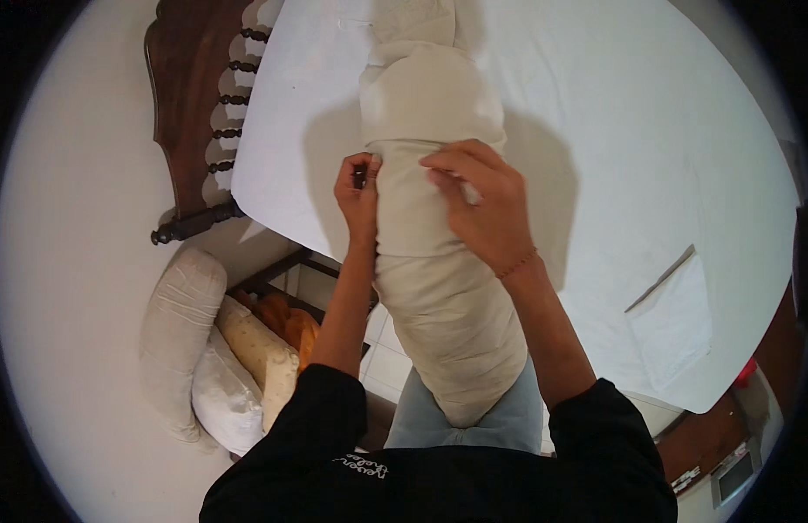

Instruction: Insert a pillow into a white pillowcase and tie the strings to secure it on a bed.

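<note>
A long cream bolster (447, 296) in a loosely wrinkled cloth cover runs from my lap up across the white mattress. Folds and a cross seam show along its top. My left hand (358, 192) is at the bolster's left side, its fingers curled and closed with the thumb against the cloth; what they pinch, if anything, is hidden. Over the middle of the bolster, just below the seam, my right hand (489, 199) is bent with thumb and fingertips drawn close together. Anything between those fingertips is too small to make out.
The white-sheeted mattress (630, 192) extends beneath the bolster. A dark wooden headboard (184, 96) with turned spindles stands at the left. Several pillows (225, 397) and an orange cloth (297, 322) are heaped below it. A folded white piece (678, 327) lies near the mattress's right corner.
</note>
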The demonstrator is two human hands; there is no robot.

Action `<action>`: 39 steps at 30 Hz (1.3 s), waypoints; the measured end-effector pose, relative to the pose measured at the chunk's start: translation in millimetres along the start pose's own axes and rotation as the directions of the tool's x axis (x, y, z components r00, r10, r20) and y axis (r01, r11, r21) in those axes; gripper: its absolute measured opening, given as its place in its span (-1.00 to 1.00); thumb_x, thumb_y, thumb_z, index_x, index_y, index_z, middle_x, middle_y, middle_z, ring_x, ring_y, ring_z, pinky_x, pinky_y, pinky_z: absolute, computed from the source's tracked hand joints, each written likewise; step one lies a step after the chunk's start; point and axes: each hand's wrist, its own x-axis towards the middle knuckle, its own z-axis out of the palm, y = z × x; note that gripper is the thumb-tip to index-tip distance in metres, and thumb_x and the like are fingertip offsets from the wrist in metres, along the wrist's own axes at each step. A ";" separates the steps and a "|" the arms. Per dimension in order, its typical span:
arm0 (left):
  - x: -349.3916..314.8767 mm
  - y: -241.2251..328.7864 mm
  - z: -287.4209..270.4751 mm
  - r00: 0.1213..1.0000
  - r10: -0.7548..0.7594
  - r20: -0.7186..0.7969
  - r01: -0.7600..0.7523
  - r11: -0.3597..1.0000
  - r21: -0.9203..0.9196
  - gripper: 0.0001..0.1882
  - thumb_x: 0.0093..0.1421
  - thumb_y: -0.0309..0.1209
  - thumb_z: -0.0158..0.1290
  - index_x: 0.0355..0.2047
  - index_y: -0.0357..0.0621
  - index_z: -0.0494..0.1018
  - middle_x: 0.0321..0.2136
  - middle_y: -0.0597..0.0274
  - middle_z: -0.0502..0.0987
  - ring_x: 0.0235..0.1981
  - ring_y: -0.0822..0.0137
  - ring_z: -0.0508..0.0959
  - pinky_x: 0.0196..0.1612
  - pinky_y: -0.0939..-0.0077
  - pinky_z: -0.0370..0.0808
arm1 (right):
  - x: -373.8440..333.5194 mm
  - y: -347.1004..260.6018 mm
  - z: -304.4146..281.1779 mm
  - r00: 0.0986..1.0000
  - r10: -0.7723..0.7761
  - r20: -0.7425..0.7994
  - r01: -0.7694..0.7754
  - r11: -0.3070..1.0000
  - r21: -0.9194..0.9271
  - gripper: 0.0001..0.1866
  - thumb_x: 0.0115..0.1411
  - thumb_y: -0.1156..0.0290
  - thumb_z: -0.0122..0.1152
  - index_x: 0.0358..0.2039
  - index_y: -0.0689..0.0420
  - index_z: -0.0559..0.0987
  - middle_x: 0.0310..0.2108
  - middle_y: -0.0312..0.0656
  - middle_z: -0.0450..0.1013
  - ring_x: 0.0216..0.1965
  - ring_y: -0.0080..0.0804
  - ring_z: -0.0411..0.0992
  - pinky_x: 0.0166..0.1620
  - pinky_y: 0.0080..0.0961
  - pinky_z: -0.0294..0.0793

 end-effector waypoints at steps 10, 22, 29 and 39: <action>-44.4 57.4 -5.6 0.969 0.209 0.131 -0.242 0.907 0.344 -0.79 0.14 -0.63 0.12 -0.20 -0.21 0.55 -0.16 0.16 0.51 -0.05 0.27 0.48 0.04 0.41 0.40 | -35.2 10.3 -0.4 0.982 -0.094 0.165 0.136 0.954 -0.268 -0.91 -0.03 0.54 0.33 -0.49 0.16 0.57 -0.39 -0.26 0.42 -0.30 -0.29 0.41 -0.25 -0.37 0.43; -118.9 51.2 -19.0 0.926 0.354 0.133 -0.378 0.871 0.312 -0.69 -0.26 -0.83 -0.05 -0.49 -0.22 0.37 -0.42 0.06 0.47 -0.34 0.10 0.47 -0.27 0.39 0.42 | -38.1 -20.4 -9.4 0.947 -0.195 0.256 0.253 0.944 -0.213 -0.79 -0.19 0.64 0.25 -0.46 0.13 0.56 -0.39 -0.27 0.41 -0.26 -0.27 0.41 -0.19 -0.38 0.36; -133.7 52.2 -19.2 0.975 0.177 0.132 -0.211 0.924 0.319 -0.68 -0.13 -0.88 -0.06 -0.40 -0.25 0.41 -0.33 0.13 0.48 -0.25 0.17 0.48 -0.21 0.43 0.45 | -51.4 8.7 1.9 0.839 -0.284 0.464 0.453 0.836 -0.309 -0.88 -0.05 0.55 0.27 -0.43 0.12 0.58 -0.35 -0.29 0.44 -0.21 -0.34 0.44 -0.16 -0.39 0.38; 49.0 81.7 11.3 0.713 0.649 0.265 -0.699 0.629 0.339 -0.77 0.06 -0.39 0.28 -0.22 0.03 0.64 -0.05 0.15 0.51 0.04 0.12 0.44 0.08 0.26 0.38 | -23.7 16.8 -17.8 0.908 -0.355 0.220 0.412 0.851 -0.326 -0.80 -0.13 0.70 0.24 -0.49 0.11 0.51 -0.39 -0.27 0.44 -0.28 -0.28 0.43 -0.24 -0.37 0.37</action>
